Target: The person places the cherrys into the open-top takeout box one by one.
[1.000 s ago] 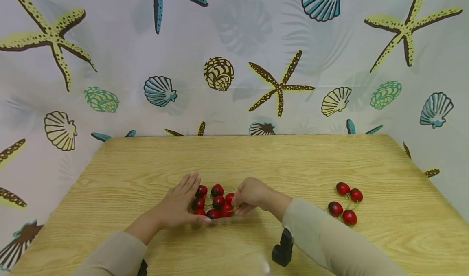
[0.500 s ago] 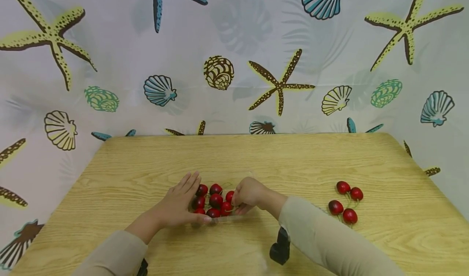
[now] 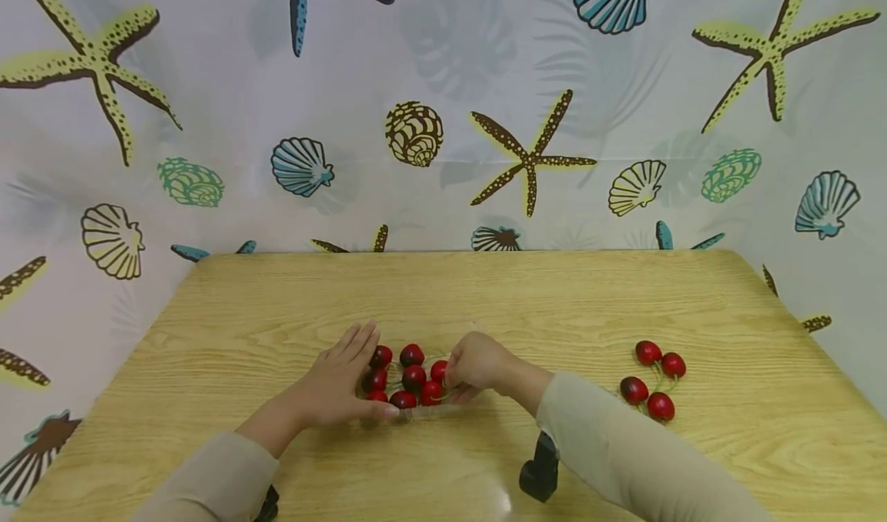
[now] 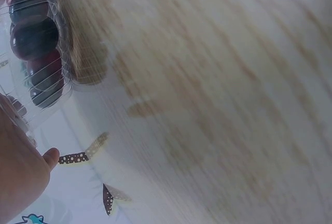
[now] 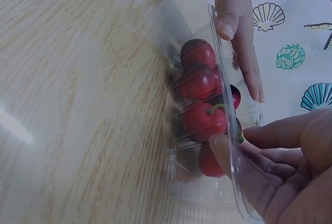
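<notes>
Wood table (image 3: pixel 554 299), shell backdrop. Left hand (image 3: pixel 339 387) flat against clear box (image 5: pixel 228 130) of cherries (image 3: pixel 409 376); right hand (image 3: pixel 474 364) pinches rim. Steady it, don't tip.

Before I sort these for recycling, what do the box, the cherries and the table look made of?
Box: thin clear plastic, glossy; ribbed walls show the fruit through them. Cherries: dark red, very shiny and uniform, possibly fake; I cannot tell. Table: pale wood or wood-grain laminate, smooth, with a light glare.
</notes>
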`<state>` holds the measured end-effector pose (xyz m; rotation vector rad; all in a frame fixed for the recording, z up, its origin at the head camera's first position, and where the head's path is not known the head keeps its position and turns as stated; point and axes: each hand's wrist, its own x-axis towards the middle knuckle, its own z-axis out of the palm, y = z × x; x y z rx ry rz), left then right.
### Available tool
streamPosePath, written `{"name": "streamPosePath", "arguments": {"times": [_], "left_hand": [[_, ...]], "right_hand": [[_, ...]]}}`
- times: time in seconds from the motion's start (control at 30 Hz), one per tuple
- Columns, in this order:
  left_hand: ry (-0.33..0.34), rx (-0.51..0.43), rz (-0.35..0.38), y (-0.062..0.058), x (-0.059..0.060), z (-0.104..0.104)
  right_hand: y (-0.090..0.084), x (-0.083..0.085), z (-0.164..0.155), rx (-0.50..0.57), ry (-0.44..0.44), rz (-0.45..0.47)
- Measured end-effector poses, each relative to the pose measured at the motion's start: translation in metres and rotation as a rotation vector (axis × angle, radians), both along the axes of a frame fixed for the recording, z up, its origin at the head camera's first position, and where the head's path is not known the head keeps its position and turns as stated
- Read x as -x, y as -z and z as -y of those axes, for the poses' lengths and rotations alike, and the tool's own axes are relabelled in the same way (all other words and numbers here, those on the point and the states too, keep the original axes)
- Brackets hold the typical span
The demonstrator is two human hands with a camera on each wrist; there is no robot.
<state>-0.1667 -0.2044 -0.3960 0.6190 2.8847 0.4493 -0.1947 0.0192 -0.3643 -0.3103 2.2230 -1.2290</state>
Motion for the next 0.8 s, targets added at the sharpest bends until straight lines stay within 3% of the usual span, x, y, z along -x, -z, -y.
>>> {"name": "streamPosePath", "arguments": {"times": [0.43,0.8], "left_hand": [[0.002,-0.011,0.010,-0.002,-0.001,-0.001],[0.004,-0.006,-0.002,0.001,0.002,-0.001]], "right_hand": [[-0.008,-0.004,-0.018,0.049,-0.021,-0.047],[-0.008,-0.007,-0.035,0.232,-0.023,0.008]]}}
